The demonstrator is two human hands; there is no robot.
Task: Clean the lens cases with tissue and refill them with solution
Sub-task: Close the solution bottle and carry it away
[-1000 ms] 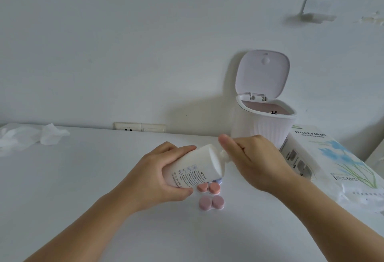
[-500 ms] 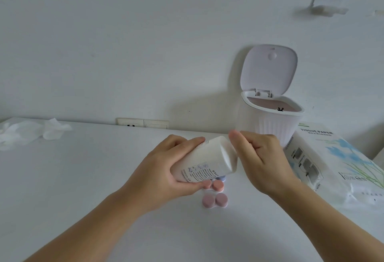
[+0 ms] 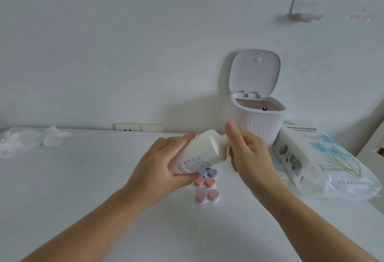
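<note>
Both hands have drifted a little toward the back of the bench since a moment ago, and the bottle has tipped more level. The left hand has its grip wrapped firmly round the body of the white solution bottle, thumb underneath and fingers over the top. The right hand has its grip curled round the cap end, where the cap itself is hidden behind the fingers, so I cannot tell whether it is on or off.

Directly under the bottle, near the middle of the bench, sit three lens cases in a row running front to back: a purple case, an orange case and a pink case, all with caps on.

To my eye the cap is being twisted off. It would go best with the bottle kept level or nose-up, so nothing spills onto the closed cases below.

A small bin with its lid up stands at the back edge, a tissue pack lies toward the right edge, and crumpled tissue sits in the back left corner.
</note>
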